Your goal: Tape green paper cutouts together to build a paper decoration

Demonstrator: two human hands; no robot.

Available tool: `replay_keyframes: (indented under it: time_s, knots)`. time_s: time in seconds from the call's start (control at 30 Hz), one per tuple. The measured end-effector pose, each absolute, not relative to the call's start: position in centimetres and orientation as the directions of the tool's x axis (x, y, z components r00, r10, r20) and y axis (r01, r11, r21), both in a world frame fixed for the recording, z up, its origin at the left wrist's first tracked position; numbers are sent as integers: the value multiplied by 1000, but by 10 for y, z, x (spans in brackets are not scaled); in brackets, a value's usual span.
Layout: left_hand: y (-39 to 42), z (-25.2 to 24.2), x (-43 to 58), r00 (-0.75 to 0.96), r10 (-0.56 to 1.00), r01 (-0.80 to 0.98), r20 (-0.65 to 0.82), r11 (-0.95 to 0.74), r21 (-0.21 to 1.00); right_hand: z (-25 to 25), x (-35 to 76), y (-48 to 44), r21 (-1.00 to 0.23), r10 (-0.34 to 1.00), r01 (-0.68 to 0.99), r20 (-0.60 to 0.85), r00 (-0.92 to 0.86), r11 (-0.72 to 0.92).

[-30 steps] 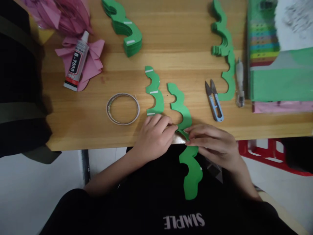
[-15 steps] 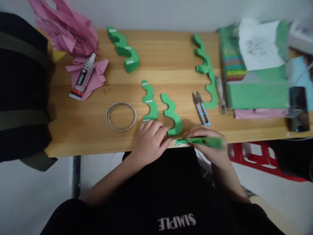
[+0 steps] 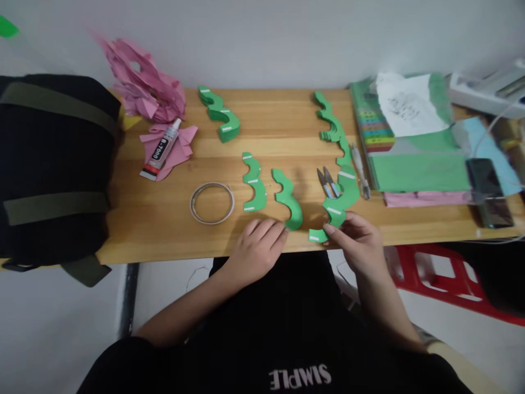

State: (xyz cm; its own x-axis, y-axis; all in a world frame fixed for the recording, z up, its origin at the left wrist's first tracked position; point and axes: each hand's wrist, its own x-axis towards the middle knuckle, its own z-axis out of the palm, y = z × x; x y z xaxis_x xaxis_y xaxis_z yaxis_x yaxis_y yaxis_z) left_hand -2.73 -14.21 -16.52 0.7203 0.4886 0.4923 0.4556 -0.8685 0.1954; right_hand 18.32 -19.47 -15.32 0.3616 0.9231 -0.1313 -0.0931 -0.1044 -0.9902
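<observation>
My right hand (image 3: 361, 238) pinches a green wavy paper strip (image 3: 348, 186) near its lower end, thumb on top. White tape patches mark that strip, which partly covers the blue-handled thread snips (image 3: 328, 183). At the table's front edge lies my left hand (image 3: 259, 246), palm down, its fingers loosely bent with nothing visible in them. Its fingertips are by the lower end of a green wavy stack (image 3: 290, 200). Left of this stack is another green wavy piece (image 3: 255, 183) bearing white patches. A roll of tape (image 3: 212, 203) lies farther left.
At the back are two more green wavy stacks (image 3: 221, 114) (image 3: 328, 115). Pink paper and a glue tube (image 3: 162, 148) lie at left, beside a dark backpack (image 3: 53, 169). On the right are a pen-like tool (image 3: 360, 169), green packs (image 3: 422, 172) and a phone (image 3: 490, 191).
My right hand has turned the green strip from edge-on to face up, its far end now over the snips. The left hand stays at the table edge. The camera view has shifted.
</observation>
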Motion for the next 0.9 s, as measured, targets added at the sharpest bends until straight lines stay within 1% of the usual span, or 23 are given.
replay_keyframes:
  time_s: [0.13,0.3,0.43,0.5,0.57,0.63,0.7,0.8,0.9]
  knots:
    - [-144,-163,-31,729,486,451,481,-871,196,-152,181,-199,-988,901,-111,-140,410,-103]
    - [-145,-163,-40,773,475,425,420,-880,214,-152,177,-201,-981,875,-102,-193,445,-165]
    - [-144,-165,-44,802,437,397,406,-899,184,-154,176,-201,-981,863,-90,-192,468,-169]
    - [-144,-165,-44,804,418,381,423,-908,173,-154,175,-200,-983,870,-91,-186,456,-162]
    - [-144,-164,-45,803,422,372,422,-907,200,-154,174,-200,-985,895,-83,-170,412,-149]
    - [-145,-163,-45,796,459,374,395,-886,275,-154,173,-200,-990,922,-57,-143,359,-131]
    - [-144,-160,-46,772,522,377,362,-835,400,-155,173,-200,-992,938,-25,-127,322,-125]
    - [-143,-156,-45,698,634,351,332,-708,613,-155,172,-200,-989,943,-4,-141,303,-147]
    - [-142,-155,-41,596,742,322,307,-571,755,-153,170,-198,-987,937,2,-153,314,-162]
